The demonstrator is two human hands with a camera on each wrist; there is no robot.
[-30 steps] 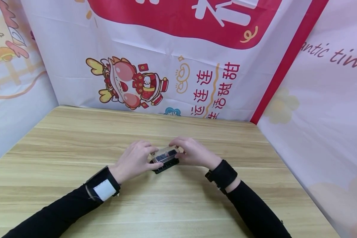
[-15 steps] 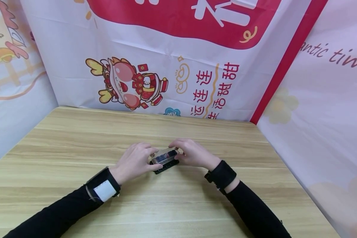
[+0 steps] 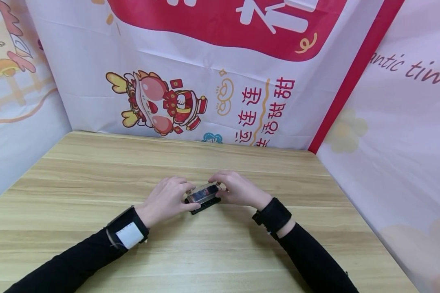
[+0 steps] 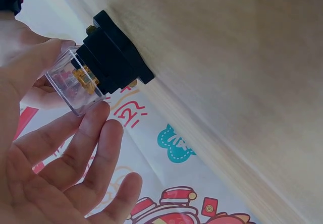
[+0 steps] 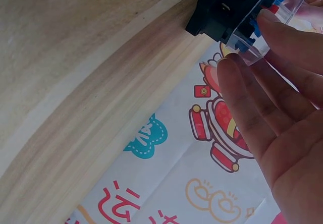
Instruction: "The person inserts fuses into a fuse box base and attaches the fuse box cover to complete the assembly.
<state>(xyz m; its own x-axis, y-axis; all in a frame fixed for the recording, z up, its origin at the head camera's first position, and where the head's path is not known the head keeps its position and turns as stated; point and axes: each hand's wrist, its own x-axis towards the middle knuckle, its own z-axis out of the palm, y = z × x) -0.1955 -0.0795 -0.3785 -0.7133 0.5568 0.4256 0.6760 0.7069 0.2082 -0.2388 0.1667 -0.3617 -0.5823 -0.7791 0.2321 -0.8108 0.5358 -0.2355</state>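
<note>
A small black fuse box with a clear plastic cover sits near the middle of the table. Blue and red fuses and a brass-coloured terminal show through the plastic. My left hand holds the cover's left end between thumb and fingertips, its other fingers spread. At the opposite end my right hand pinches the cover, thumb on the near side and fingers on the far side. The black base shows below the cover along the near edge.
The pale wood-grain table runs back to a white and red printed cloth. More printed cloth hangs along the right side, and another on the left. Both wrists wear black straps.
Both hands have sunk slightly with the clear cover, which now looks lower over the black base. Their hold on its ends stays the same; in the last half second almost nothing moves.
</note>
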